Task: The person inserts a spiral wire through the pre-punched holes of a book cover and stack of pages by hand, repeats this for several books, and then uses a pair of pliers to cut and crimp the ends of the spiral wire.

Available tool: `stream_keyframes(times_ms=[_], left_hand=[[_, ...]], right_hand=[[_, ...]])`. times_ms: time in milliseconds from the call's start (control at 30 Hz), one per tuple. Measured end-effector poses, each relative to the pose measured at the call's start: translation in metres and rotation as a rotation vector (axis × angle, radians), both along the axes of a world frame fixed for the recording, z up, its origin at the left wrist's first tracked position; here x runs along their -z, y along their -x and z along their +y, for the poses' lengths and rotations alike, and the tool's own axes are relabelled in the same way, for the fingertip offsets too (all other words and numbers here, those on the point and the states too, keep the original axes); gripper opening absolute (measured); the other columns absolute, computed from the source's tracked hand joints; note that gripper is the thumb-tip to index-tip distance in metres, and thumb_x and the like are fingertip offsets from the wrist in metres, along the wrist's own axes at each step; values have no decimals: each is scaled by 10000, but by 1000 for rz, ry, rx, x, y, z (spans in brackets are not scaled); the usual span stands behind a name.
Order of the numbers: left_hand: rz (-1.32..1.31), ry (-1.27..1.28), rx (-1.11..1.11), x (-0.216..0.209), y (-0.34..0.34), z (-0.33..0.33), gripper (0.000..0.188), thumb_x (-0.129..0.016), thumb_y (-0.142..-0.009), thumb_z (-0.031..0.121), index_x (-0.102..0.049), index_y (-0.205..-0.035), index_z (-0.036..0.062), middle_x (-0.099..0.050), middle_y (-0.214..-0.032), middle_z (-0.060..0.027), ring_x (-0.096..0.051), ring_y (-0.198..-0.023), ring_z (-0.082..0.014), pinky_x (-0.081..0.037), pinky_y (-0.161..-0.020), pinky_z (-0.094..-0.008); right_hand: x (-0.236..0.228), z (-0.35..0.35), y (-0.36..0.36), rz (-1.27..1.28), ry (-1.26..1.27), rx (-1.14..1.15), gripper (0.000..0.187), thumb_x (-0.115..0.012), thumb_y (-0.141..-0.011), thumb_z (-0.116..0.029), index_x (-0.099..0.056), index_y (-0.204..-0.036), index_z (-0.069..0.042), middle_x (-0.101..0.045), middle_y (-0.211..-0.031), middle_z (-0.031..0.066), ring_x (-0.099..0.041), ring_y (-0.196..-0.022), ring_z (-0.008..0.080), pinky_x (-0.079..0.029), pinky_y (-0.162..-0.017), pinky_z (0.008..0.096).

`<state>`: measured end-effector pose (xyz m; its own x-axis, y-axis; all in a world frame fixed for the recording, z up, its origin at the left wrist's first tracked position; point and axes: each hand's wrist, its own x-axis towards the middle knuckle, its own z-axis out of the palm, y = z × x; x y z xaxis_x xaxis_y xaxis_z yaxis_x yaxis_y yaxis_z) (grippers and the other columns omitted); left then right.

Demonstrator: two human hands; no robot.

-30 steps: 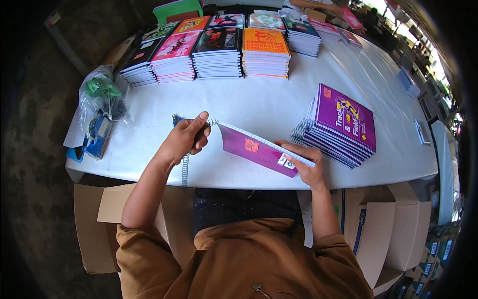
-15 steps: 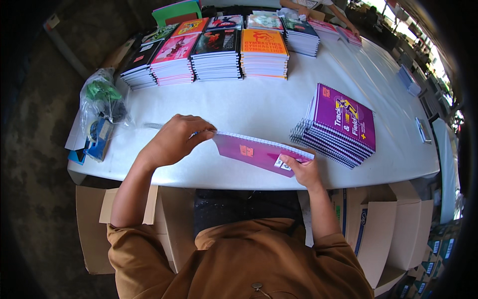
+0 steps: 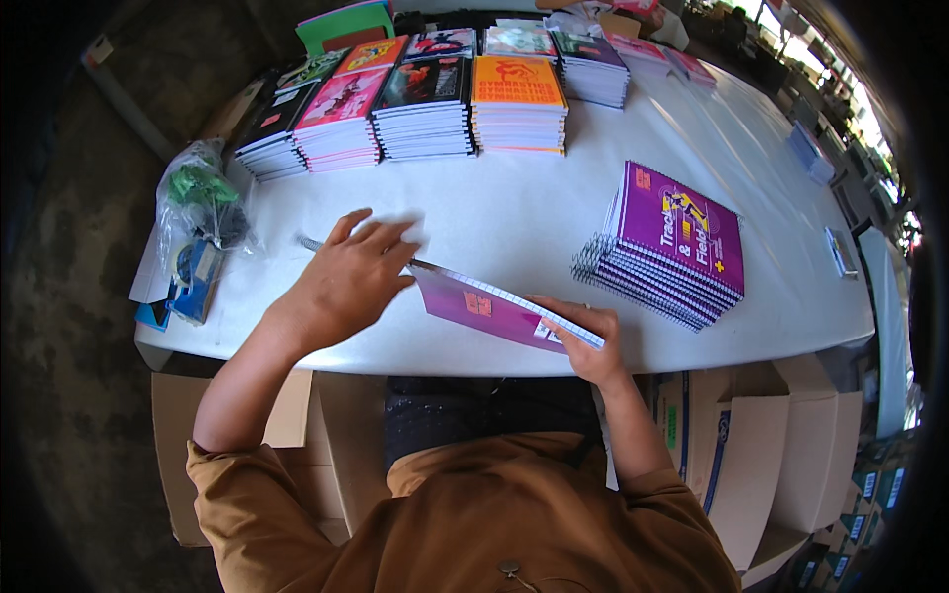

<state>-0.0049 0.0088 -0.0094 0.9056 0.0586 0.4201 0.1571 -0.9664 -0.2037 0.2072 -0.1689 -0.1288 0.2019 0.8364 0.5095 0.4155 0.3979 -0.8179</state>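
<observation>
My right hand [image 3: 590, 341] grips a purple notebook [image 3: 470, 304] near its right end, thumb on the cover and fingers behind. The notebook is tilted up over the table's near edge, its long white holed edge uppermost. At that edge's left end my left hand [image 3: 358, 275] is raised with fingers spread, holding nothing I can see; its fingertips are a little blurred. A thin dark wire coil [image 3: 309, 242] pokes out beyond my left hand, in line with the holed edge. The hand hides where it meets the notebook. To the right lies a stack of purple spiral notebooks [image 3: 682, 242].
Stacks of colourful notebooks [image 3: 425, 109] line the far side of the white table [image 3: 494, 203]. A clear plastic bag [image 3: 203, 198] and a blue tape dispenser [image 3: 198, 280] sit at the left edge. Open cardboard boxes [image 3: 761, 465] flank me below. Another person's arm [image 3: 563, 5] shows at the far edge.
My left hand has let go of the notebook's left end and spread its fingers. My right hand has shifted slightly left, and its fingers now reach behind the notebook.
</observation>
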Motion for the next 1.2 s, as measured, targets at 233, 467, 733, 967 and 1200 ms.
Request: stream_keyframes(times_ms=[233,467,733,967,1200], left_hand=[[216,185,-194,-7,2,-3,251,-752,-659,185,-575,-819,105,-586,-878,-16,-549,-943,-183,-311,-979,-381],[-423,-141,-342,56,-4,-9,860,-614,-724,580,-368,-1326,16,-344,-1376,-214,-271,-1303,-399,-78,-1073,-549],[-550,-450,-227,83,16,13,1034,-239,-803,756,-130,-1393,-86,-13,-1455,-307,91,-1345,-466,117,-1009,-620],[-582,-349,-14,140,22,-11,1137,-266,-708,828,-241,-1341,-116,-229,-1417,-294,-70,-1347,-457,65,-1043,-597],[-572,-20,47,156,17,-39,978,-320,-801,730,-211,-1389,-44,-280,-1391,-233,-250,-1287,-405,-67,-1027,-649]], right_hand=[[3,-1,2,-41,-20,12,404,-571,-739,103,-629,-1109,-51,-661,-1031,119,-657,-916,231,-521,-772,280],[4,-2,14,-97,-110,73,399,-581,-720,98,-633,-1092,-37,-659,-1024,128,-658,-899,245,-526,-765,290],[8,0,36,-130,-155,41,402,-589,-710,96,-637,-1089,-28,-659,-1017,130,-649,-898,251,-511,-771,322],[7,-1,38,-173,-273,85,283,-562,-758,62,-645,-1027,40,-669,-974,163,-657,-896,264,-501,-813,329],[6,-1,36,-225,-316,71,331,-678,-714,7,-646,-1043,10,-663,-984,154,-657,-874,265,-524,-759,337]])
